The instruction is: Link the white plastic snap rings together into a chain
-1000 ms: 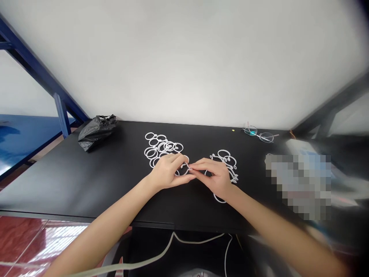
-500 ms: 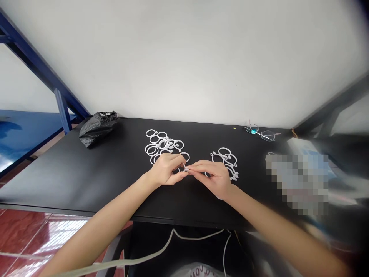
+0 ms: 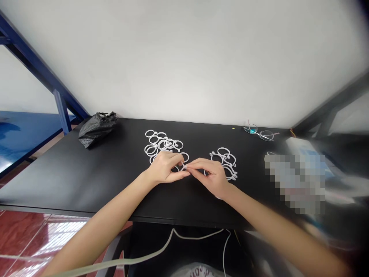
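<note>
Both hands meet over the middle of the black table (image 3: 115,161) at one small white plastic ring (image 3: 183,165). My left hand (image 3: 164,167) is curled around the ring, which shows between thumb and forefinger. My right hand (image 3: 211,173) pinches the ring's near end with its fingertips, so the exact joint is covered. Just beyond my left hand is a pile of white rings with small knobbed ends (image 3: 165,143), most of them closed loops. A smaller group of white rings (image 3: 227,163) is partly behind my right hand; several of these look like open loops.
A crumpled black plastic bag (image 3: 98,129) lies at the far left. Eyeglasses (image 3: 259,132) rest near the wall at the right, beside a white-and-blue package (image 3: 305,154) and a blurred-out patch. A pale cable (image 3: 138,259) hangs before the table's front edge.
Both hands stay together at the ring. My left thumb and forefinger have parted slightly, and more of the ring shows between them. The piles look the same.
</note>
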The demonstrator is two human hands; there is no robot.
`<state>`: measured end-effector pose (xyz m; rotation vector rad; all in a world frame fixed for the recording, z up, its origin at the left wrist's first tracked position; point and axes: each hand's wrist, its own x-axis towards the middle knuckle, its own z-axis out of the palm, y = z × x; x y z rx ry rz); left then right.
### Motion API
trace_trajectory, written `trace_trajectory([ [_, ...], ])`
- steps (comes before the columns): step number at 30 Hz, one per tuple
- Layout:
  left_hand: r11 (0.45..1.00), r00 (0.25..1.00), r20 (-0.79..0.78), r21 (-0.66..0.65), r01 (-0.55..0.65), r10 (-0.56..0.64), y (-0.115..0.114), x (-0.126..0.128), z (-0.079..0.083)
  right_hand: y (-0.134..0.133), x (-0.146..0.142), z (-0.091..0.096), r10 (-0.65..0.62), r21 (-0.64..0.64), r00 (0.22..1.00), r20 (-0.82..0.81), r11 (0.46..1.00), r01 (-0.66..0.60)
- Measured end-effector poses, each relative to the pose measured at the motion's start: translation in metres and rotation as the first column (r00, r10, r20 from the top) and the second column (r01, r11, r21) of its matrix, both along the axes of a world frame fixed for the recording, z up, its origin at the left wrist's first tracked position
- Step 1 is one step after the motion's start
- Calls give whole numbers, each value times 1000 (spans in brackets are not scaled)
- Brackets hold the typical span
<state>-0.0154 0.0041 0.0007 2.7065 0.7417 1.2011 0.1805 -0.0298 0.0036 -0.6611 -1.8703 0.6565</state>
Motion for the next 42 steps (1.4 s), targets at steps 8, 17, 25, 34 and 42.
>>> trace_trajectory([
  [8,928,924,-91,19,-371,371,25,-21,2,40,37,-8,-454,27,820,348,880,475],
  [17,894,898,-207,-152,-421,388,40,-30,-18,59,55,-24,-436,-31,735,520,850,526],
  [25,897,911,-163,-175,-405,380,40,-30,-18,66,61,-28,-443,-17,782,439,866,500],
  [34,920,920,38,-63,-386,389,41,-32,-10,62,65,-14,-477,19,807,349,864,503],
  [42,954,957,-47,-79,-290,287,39,-7,16,74,102,-14,-507,-124,675,535,744,657],
])
